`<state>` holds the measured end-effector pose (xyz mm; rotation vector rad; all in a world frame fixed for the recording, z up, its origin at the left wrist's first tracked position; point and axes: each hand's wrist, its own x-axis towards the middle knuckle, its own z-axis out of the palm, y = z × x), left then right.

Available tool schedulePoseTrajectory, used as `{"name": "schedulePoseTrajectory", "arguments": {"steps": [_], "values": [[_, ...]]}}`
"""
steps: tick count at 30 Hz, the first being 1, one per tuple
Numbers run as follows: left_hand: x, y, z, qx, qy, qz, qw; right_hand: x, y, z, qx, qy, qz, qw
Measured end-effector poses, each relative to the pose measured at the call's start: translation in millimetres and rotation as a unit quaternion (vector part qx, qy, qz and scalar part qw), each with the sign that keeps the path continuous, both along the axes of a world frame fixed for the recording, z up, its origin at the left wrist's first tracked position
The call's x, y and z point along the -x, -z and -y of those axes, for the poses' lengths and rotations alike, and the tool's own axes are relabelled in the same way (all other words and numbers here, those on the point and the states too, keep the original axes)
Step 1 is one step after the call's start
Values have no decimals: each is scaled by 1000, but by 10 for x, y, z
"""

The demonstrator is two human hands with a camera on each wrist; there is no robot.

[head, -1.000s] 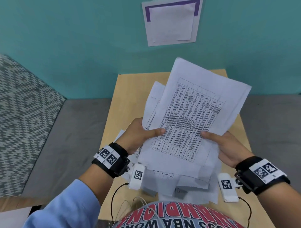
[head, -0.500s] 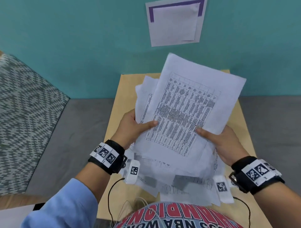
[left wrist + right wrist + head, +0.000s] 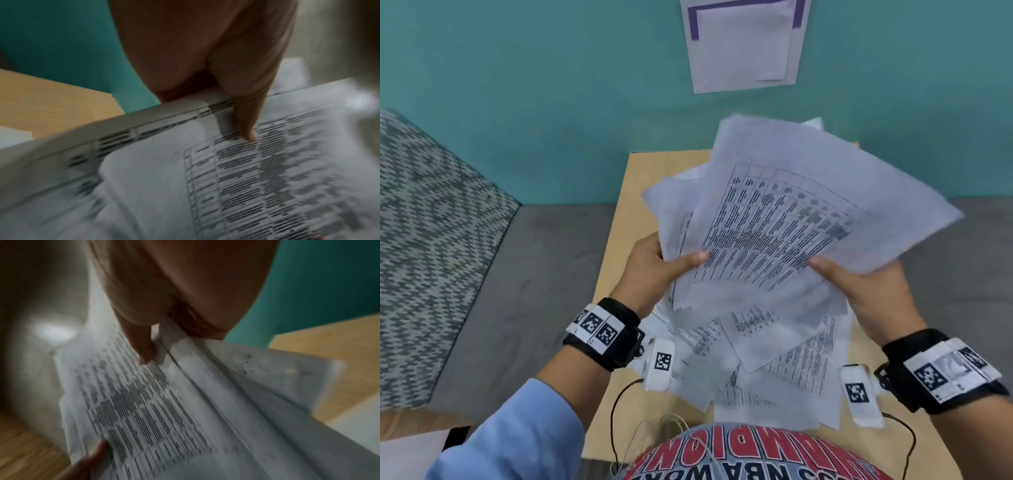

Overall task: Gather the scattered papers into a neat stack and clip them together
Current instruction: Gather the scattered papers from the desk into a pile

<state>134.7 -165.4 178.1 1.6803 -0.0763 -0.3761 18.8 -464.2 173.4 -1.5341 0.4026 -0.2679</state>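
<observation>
Now both hands grip the papers (image 3: 774, 240) above the desk (image 3: 654, 171): left hand (image 3: 654, 270) and right hand (image 3: 866, 291) each pinch a near corner, thumbs on top. Best loosen the grip slightly and tap the edges square on the desk. Several sheets, uncountable; no clip visible.

The papers (image 3: 774, 240) are thin matt white sheets, limp and slightly creased, printed with black tables. The table (image 3: 664, 164) has a smooth pale wood-grain top with a dull sheen. The wall (image 3: 534, 85) is flat matt teal paint. The wrist straps (image 3: 616, 329) look like black cloth with paper labels.
</observation>
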Motion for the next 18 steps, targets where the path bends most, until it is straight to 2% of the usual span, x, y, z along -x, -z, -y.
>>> {"name": "schedulePoseTrajectory", "arguments": {"steps": [3,7,10,16,18], "values": [[23,75,67,41,-57,-2,997,-4,51,-56,29,-20,-10,999],[154,487,233,-43,-62,-28,997,-107,545,-104,49,5,-76,996],[152,675,288,-81,-55,-14,995,-190,771,-111,62,12,-105,992],[104,546,333,-5,-75,18,997,-198,636,-56,46,57,-46,996],[101,616,290,-5,-55,-17,998,-158,705,-46,45,48,-50,997]]}}
